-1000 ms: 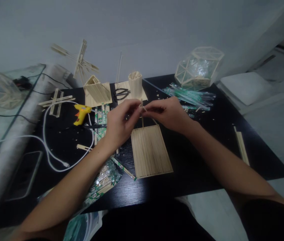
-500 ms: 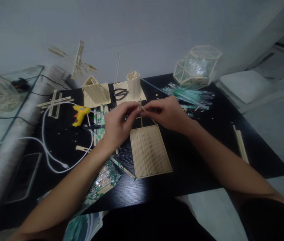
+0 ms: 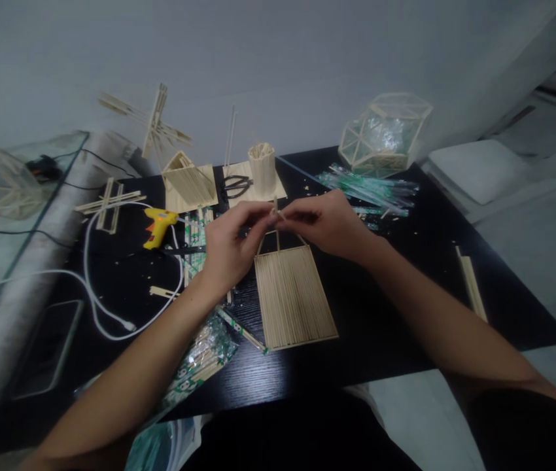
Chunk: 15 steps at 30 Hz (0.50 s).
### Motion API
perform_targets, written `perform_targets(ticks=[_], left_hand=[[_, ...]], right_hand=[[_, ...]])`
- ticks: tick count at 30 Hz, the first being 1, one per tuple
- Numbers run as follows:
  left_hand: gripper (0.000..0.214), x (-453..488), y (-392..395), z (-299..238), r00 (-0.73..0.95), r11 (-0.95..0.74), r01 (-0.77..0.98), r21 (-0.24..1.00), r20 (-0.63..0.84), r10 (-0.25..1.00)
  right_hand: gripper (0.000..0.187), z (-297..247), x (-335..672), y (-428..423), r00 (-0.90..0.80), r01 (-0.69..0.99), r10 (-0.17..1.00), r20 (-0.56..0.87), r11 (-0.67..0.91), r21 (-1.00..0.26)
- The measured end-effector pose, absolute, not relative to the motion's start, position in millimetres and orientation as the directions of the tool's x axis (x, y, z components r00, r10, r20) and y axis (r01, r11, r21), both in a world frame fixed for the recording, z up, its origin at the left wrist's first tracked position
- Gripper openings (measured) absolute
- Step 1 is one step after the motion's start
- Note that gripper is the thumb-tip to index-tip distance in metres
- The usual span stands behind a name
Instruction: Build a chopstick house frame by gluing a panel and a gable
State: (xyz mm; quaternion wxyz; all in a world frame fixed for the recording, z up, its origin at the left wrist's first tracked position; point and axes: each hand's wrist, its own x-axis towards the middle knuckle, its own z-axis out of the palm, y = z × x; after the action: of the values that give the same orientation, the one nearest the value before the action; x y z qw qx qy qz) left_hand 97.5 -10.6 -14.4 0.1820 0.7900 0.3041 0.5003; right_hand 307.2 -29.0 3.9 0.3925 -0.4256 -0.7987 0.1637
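Observation:
Both hands meet at the far edge of a flat panel of wooden sticks lying on the table. My left hand has its thumb and fingers closed on thin wooden sticks, where they come together above the panel. From the other side my right hand pinches the same joint, fingertips almost touching those of the left. One stick runs up the middle, and slanting ones show on either side beneath the hands. The exact joint is mostly covered by fingertips.
A yellow glue gun with a white cable lies left. Behind stand a stick holder, a stick cup and black-handled scissors. Wrapped chopsticks and a geometric frame are back right. A packet lies near the left forearm.
The hands keep their pinch on the sticks with barely any movement. My view has tilted very slightly, and a slanting stick now shows below my left hand.

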Motion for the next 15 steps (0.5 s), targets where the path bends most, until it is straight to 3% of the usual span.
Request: perform_targets(ticks=[15], left_hand=[[0.011, 98.5, -11.0, -15.7, 0.293, -0.741, 0.296, 0.602, 0.682, 0.671]], right_hand=[[0.02, 3.5, 307.6, -27.8, -0.332, 0.538, 0.807, 0.489, 0.588, -0.605]])
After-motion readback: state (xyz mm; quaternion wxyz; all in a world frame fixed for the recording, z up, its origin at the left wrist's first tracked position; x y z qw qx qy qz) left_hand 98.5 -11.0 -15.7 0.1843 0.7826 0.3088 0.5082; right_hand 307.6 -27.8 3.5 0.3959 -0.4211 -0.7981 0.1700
